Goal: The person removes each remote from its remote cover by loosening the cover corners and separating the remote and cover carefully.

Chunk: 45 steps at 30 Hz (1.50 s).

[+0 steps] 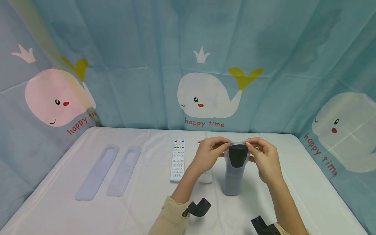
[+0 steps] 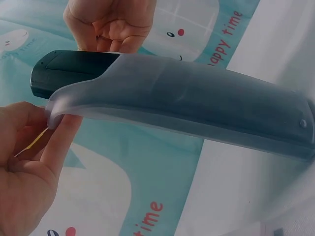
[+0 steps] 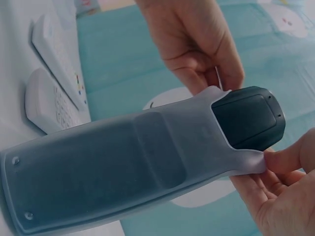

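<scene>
A black remote control [image 1: 238, 156] stands almost upright inside a translucent silicone remote cover [image 1: 232, 181], its dark end bare at the cover's opening. My left hand [image 1: 207, 155] pinches the left edge of that opening between thumb and fingers. At the opposite edge, my right hand [image 1: 265, 160] pinches the cover in the same way. In the left wrist view, the cover's lip is drawn out between the left hand's [image 2: 24, 167] fingers. The right wrist view has the right hand [image 3: 290, 196] at the other lip, with the remote's end [image 3: 248, 118] sticking out between both hands.
Two white remotes lie left of the cover: one in full view [image 1: 177, 161], the other [image 1: 206, 177] partly hidden behind my left hand and forearm. Farther left, a wider translucent cover [image 1: 95, 176] and a narrower one [image 1: 124, 173] lie flat on the white table [image 1: 147, 209]. A whale-print curtain [image 1: 132, 98] surrounds it.
</scene>
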{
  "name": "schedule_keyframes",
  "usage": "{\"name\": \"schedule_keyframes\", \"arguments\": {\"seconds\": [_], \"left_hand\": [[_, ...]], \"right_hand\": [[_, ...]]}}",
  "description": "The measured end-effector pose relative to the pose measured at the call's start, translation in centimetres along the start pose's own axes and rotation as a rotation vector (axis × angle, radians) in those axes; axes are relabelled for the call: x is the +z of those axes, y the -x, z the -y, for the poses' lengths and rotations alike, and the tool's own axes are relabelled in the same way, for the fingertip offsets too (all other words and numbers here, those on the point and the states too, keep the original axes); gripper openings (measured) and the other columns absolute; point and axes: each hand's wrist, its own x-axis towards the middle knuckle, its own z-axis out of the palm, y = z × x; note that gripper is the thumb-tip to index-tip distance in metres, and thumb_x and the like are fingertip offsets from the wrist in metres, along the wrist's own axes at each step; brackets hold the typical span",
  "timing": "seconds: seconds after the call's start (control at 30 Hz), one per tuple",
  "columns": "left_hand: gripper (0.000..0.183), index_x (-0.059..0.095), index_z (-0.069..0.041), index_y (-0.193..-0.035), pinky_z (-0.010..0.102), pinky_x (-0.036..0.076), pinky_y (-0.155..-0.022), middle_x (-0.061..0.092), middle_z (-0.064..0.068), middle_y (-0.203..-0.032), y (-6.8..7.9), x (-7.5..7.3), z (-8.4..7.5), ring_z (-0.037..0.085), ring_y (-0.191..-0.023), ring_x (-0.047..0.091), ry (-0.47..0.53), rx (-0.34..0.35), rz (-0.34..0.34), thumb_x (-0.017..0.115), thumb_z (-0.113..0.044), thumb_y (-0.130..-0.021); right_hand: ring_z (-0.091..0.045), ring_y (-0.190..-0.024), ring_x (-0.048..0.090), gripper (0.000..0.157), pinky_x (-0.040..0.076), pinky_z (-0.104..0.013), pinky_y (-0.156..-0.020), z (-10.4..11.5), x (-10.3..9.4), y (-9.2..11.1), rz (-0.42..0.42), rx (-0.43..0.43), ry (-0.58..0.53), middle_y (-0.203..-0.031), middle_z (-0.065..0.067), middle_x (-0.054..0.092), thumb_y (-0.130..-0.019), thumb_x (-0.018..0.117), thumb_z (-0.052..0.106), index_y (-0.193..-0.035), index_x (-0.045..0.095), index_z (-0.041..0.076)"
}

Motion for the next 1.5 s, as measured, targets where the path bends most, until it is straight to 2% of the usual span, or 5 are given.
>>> {"name": "schedule_keyframes", "arguments": {"seconds": [0.43,0.73,0.97,1.3,1.5], "left_hand": [[0.024,0.075,0.0,-0.125,0.029,0.064,-0.086,0.074,0.016,-0.125,0.1,-0.2,-0.2,0.027,-0.111,0.074,-0.002,-0.056,0.005,0.061,-0.011,-0.107],[0.028,0.071,-0.002,-0.133,0.029,0.063,-0.088,0.069,0.016,-0.132,0.2,-0.2,-0.3,0.026,-0.114,0.071,0.051,-0.07,0.021,0.06,-0.011,-0.108],[0.032,0.067,-0.002,-0.138,0.031,0.064,-0.087,0.068,0.019,-0.129,0.2,-0.4,-0.2,0.029,-0.109,0.075,0.065,-0.059,0.037,0.061,-0.009,-0.107],[0.035,0.066,-0.003,-0.14,0.031,0.064,-0.086,0.066,0.019,-0.126,0.3,-0.7,-0.4,0.027,-0.104,0.077,0.062,-0.084,0.059,0.064,-0.01,-0.106],[0.037,0.063,-0.002,-0.143,0.032,0.064,-0.087,0.065,0.02,-0.127,0.2,-1.0,-0.4,0.028,-0.104,0.076,0.095,-0.086,0.099,0.063,-0.007,-0.106]], "right_hand": [[-0.007,-0.082,0.063,0.027,0.062,-0.021,-0.071,-0.3,-0.4,0.1,0.009,-0.022,0.03,-0.09,0.022,0.07,-0.109,0.057,0.005,-0.125,0.064,-0.014],[-0.007,-0.083,0.061,0.029,0.061,-0.02,-0.072,-0.5,-0.6,-0.1,0.007,0.0,0.037,-0.091,0.024,0.07,-0.109,0.057,0.009,-0.129,0.063,-0.013],[-0.003,-0.089,0.064,0.031,0.059,-0.019,-0.074,-0.5,-0.8,-0.1,0.022,-0.014,0.064,-0.096,0.027,0.069,-0.11,0.057,0.011,-0.131,0.063,-0.011],[0.003,-0.101,0.063,0.032,0.054,-0.01,-0.087,-0.4,-0.9,0.0,0.013,-0.063,0.157,-0.112,0.011,0.067,-0.109,0.06,0.016,-0.132,0.068,-0.005],[0.006,-0.094,0.067,0.031,0.049,-0.015,-0.095,-0.2,-1.2,0.0,-0.004,-0.087,0.203,-0.105,0.024,0.067,-0.109,0.06,0.017,-0.132,0.07,-0.001]]}}
